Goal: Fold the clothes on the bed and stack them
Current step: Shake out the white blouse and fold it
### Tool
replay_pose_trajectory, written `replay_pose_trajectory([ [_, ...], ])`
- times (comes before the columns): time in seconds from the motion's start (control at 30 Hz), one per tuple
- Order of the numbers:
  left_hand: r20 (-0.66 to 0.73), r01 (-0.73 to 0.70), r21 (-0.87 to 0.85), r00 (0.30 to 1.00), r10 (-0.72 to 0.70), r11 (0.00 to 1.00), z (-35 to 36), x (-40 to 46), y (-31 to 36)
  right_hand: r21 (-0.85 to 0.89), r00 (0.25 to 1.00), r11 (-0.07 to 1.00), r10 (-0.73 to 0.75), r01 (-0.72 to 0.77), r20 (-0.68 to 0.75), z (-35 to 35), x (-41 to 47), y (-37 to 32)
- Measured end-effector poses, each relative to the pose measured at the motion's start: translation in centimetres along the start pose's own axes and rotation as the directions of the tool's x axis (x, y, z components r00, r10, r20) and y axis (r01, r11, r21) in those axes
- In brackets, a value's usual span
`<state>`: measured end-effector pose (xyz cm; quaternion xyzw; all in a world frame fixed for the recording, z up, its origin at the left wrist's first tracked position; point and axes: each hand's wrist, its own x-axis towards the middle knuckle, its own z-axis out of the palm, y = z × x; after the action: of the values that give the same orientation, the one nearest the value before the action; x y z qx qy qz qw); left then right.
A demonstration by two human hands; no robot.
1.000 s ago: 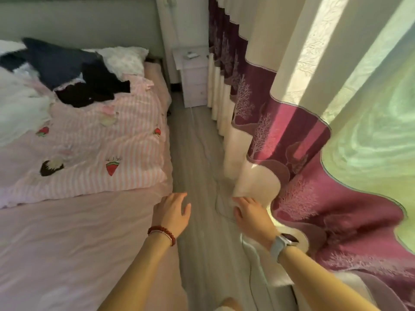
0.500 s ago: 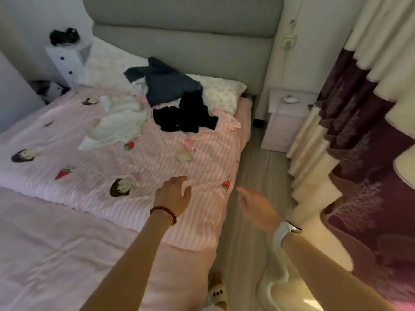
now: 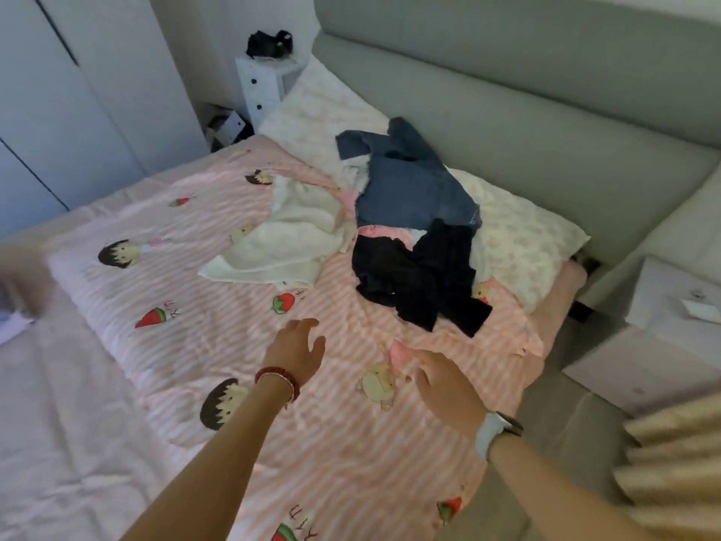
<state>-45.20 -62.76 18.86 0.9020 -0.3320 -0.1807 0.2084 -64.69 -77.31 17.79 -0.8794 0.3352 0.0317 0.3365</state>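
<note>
- I see my left hand point(image 3: 297, 351) and right hand point(image 3: 443, 384) over the pink striped quilt point(image 3: 218, 329), fingers loosely spread, holding nothing.
- The clothes lie unfolded beyond them, near the pillow point(image 3: 519, 236): white top point(image 3: 288, 244), jeans point(image 3: 409, 189), black garment point(image 3: 421, 275).

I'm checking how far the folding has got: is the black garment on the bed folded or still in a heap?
Still in a heap. The black garment lies crumpled with uneven edges, partly under the blue garment; neither hand touches it.
</note>
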Motion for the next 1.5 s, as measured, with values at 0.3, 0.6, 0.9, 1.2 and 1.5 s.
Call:
replay_pose_trajectory([
  [0.3, -0.042, 0.301, 0.04, 0.953, -0.299, 0.953, 5.4, 21.7, -3.3, -0.151, 0.968, 0.957, -0.238, 0.247, 0.072, 0.7, 26.3, 3.1],
  [0.6, 0.01, 0.372, 0.343, 0.917, -0.399, 0.863, 11.2, 32.9, -9.8, -0.091, 0.912, 0.907, -0.41, 0.411, 0.032, 5.1, 36.1, 5.2],
  [0.9, -0.151, 0.31, -0.142, 0.932, -0.33, 0.94, 8.6, 27.0, -8.9, -0.132, 0.835, 0.825, -0.541, 0.549, 0.097, 6.1, 38.5, 1.5],
  [1.2, 0.501, 0.335, 0.104, 0.796, -0.34, 0.936, 7.7, 9.9, -9.6, -0.321, 0.535, 0.46, -0.475, 0.828, 0.698, 11.5, 33.8, -2.2],
  [1.5, -0.028, 0.442, 0.006, 0.897, -0.441, 0.897, 9.7, 5.1, -13.6, 0.209, 0.35, 0.709, -0.555, 0.673, 0.755, 11.0, 17.2, 1.4],
])
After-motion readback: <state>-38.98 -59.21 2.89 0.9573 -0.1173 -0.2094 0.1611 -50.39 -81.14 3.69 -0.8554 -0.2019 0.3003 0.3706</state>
